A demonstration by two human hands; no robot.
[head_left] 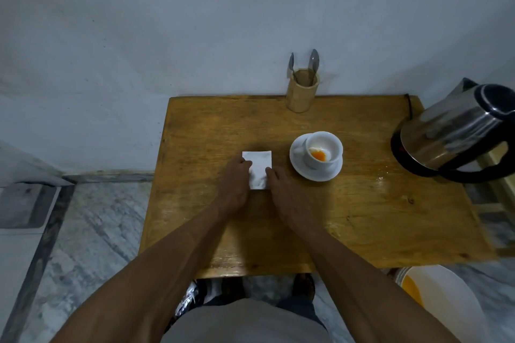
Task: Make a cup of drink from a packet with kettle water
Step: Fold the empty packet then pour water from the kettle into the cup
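Both hands [257, 178] pinching white packet [259, 168] on wooden table [362, 217], cup [320, 152] with orange powder beside kettle [457, 133]

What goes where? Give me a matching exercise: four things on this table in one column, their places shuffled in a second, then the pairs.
Things:
1. cup
2. spoons
3. packet
4. kettle

Places:
A. standing in the wooden holder by the wall
B. flat on the table, between both hands
C. at the table's right edge
D. on the white saucer

Pairs: 1-D, 2-A, 3-B, 4-C

Both bare forearms outstretched, left hand [235, 179] and right hand [279, 185] palm-down, fingers curled
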